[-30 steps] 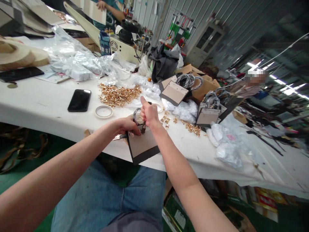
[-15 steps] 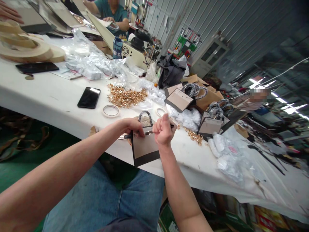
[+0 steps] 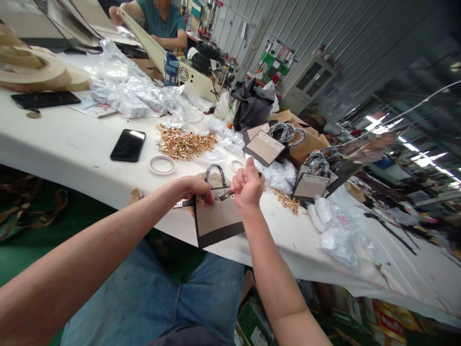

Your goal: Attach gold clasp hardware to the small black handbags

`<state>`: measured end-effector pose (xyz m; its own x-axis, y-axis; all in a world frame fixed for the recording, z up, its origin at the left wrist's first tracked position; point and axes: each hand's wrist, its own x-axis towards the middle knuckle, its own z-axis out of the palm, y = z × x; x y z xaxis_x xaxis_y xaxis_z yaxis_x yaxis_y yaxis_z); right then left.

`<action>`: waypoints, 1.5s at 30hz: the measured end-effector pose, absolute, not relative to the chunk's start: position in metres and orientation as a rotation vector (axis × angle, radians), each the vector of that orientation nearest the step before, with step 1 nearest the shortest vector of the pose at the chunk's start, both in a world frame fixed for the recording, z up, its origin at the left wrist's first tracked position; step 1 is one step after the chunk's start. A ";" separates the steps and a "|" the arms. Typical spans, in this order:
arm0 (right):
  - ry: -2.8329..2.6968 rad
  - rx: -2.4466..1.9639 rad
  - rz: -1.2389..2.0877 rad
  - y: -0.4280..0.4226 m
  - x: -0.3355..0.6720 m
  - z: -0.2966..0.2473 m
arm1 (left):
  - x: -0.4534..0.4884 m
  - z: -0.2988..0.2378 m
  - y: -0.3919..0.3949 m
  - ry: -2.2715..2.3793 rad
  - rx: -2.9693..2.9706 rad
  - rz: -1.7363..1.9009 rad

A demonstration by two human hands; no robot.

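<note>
My left hand [image 3: 199,186] pinches the top edge of a beige-and-black bag panel [image 3: 221,218] that lies tilted at the table's front edge. A dark, wrapped loop handle [image 3: 215,169] rises behind the panel. My right hand [image 3: 248,185] is closed in a fist, thumb up, round a screwdriver [image 3: 226,194]. Its handle is mostly hidden in the fist, and its metal shaft points at the panel's top edge beside my left fingers. What the tip touches is too small to tell.
Behind the panel lie a heap of small gold metal fasteners [image 3: 185,143], a tape roll [image 3: 162,165] and a phone [image 3: 128,145]. More bag panels [image 3: 264,148] with wrapped handles stand to the right, near plastic bags [image 3: 334,230]. A co-worker [image 3: 163,29] sits across the table.
My right fist has turned and shifted slightly right, showing more of the screwdriver's shaft. The left hand keeps its hold on the panel. The co-worker's arms have moved.
</note>
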<state>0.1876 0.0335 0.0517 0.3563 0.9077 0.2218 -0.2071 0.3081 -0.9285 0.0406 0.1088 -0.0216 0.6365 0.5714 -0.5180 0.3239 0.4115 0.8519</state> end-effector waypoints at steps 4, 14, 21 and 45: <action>-0.892 -1.040 0.943 0.057 0.182 0.063 | 0.041 -0.019 0.108 0.949 1.178 0.176; -1.014 -1.123 1.008 0.062 0.163 0.055 | 0.042 -0.021 0.104 0.953 1.195 0.207; -0.944 -0.959 0.858 0.025 0.170 0.035 | 0.041 -0.018 0.101 0.902 1.190 0.254; -0.841 -0.918 0.863 0.035 0.199 0.032 | 0.038 -0.006 0.102 0.891 1.156 0.182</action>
<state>0.1993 0.0353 0.0322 0.4023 0.8866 0.2283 -0.2510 0.3466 -0.9038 0.0377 0.1018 -0.0059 0.6561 0.5518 -0.5149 0.3053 0.4298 0.8497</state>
